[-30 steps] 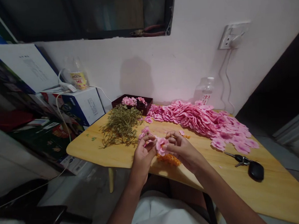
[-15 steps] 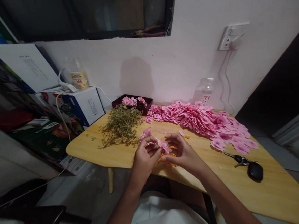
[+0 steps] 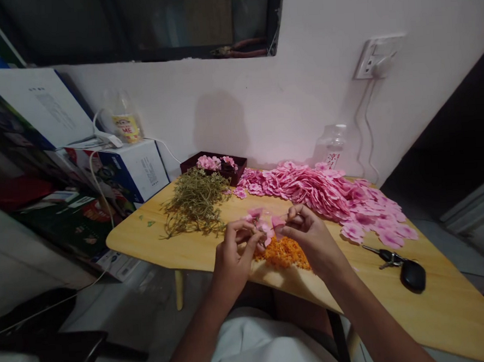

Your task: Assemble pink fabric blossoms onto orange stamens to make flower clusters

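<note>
My left hand is closed on a small sprig of artificial flowers with pink blossoms, over the near side of the table. Close by on the right, my right hand pinches a pink flower petal piece between thumb and fingers, just beside the sprig. Below both hands lies a heap of small orange bits. To the left sits a tangle of green-brown plastic stems. A long pile of pink flower petals spreads behind and to the right.
A dark red tray with some pink flowers stands at the back of the wooden table. Car keys lie at the right. A clear bottle stands by the wall, and cartons are stacked at the left.
My right hand has moved right and closed on a pink petal piece, uncovering more of the orange heap. My left hand has shifted slightly right, still with the sprig.
</note>
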### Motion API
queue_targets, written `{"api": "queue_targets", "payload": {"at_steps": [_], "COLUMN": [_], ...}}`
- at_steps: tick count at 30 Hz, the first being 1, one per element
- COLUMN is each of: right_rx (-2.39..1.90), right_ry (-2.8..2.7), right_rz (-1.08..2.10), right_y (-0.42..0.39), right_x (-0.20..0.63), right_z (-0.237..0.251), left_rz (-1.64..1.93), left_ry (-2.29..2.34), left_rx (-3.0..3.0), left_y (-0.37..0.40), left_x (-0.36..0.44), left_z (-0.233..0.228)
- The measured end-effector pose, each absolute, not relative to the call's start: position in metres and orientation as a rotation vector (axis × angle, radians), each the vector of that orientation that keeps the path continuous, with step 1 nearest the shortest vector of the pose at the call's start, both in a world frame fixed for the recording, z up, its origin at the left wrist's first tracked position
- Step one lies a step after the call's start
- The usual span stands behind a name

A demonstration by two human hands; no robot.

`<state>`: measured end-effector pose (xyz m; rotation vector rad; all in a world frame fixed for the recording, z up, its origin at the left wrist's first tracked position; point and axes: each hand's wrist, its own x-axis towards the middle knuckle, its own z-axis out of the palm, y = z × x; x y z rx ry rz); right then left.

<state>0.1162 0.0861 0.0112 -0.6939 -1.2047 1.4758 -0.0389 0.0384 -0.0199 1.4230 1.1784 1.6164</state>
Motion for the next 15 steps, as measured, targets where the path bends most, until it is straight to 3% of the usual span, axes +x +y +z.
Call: {"api": "queue_targets", "payload": {"at_steps": [15], "right_rx": [-0.687], "right_ry": [-1.522], "right_rz": [1.265], "right_y": [0.086], "right_x": [0.107], "right_z": [0.024], "left_rz": [1.675], "left_ry": [1.191], "left_rx": [1.582], "left_y": [0.039], "left_x": [-0.037], "left_z": [-0.021]}}
